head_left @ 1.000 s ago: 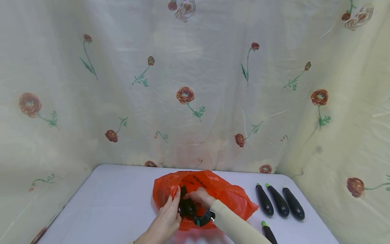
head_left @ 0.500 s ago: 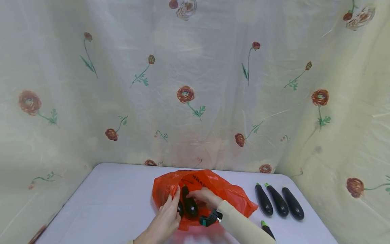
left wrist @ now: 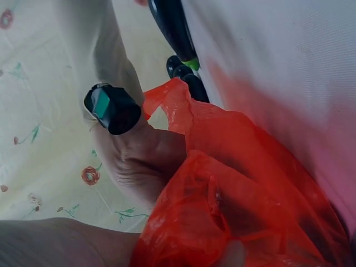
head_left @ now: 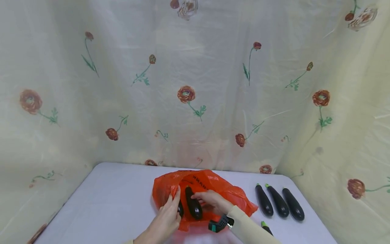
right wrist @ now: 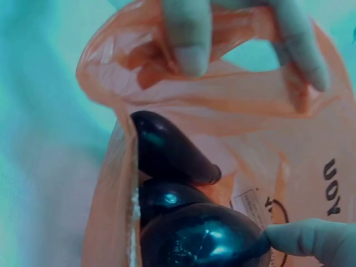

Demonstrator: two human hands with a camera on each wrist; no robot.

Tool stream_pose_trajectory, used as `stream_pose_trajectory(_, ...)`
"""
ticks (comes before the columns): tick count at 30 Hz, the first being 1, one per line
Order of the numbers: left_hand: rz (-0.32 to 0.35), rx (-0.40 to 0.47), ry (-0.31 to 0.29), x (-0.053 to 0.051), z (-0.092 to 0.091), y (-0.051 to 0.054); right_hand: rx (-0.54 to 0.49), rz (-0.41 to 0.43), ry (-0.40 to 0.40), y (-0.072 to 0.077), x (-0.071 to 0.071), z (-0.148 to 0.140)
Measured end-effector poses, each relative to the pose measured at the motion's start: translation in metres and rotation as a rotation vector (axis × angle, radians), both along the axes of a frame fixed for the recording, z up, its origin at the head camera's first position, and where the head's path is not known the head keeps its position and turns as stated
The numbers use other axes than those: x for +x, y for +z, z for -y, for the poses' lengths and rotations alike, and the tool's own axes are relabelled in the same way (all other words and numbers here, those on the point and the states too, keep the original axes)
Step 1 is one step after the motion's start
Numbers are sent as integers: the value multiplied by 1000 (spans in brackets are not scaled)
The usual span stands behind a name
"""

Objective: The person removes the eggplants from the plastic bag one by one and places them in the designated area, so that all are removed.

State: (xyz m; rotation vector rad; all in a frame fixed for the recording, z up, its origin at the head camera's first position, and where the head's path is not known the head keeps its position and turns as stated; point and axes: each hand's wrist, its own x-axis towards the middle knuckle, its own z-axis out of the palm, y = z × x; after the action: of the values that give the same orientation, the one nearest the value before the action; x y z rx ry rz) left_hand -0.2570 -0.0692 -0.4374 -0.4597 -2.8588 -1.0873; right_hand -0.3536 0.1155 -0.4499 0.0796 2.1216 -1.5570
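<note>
My left hand (head_left: 167, 214) pinches the near left rim of a red-orange plastic bag (head_left: 226, 188), holding its mouth apart. Inside the bag, my right hand (head_left: 211, 200) grips a glossy dark eggplant (head_left: 194, 207). The right wrist view shows my right thumb (right wrist: 303, 236) against the large rounded end of an eggplant (right wrist: 206, 239); the other fingers are hidden. Two more eggplants lie beyond it in the bag, one of them a tapering eggplant (right wrist: 172, 147). In the left wrist view, the bag (left wrist: 245, 161) covers most of the left fingers.
Three eggplants (head_left: 279, 202) lie side by side on the right of the white table (head_left: 122, 200). Another eggplant (head_left: 266, 229) lies nearer, mostly behind the right sleeve. A floral curtain (head_left: 213, 101) hangs behind and around the table.
My right hand has moved to the right inside the bag, and the eggplant it grips has shifted with it, away from the left hand. The left hand stays on the rim.
</note>
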Motion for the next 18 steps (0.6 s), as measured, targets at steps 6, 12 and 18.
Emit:
stream_pose_trajectory(6,36,4,7,-1,-1,0,-43,32,10,4,1,-7)
stream_pose_trajectory(12,61,1,17,-2,-3,1,-90,65,0,7,8,-13)
stream_pose_trajectory(18,122,11,36,-4,-4,3,-133,93,-19,13,17,-20)
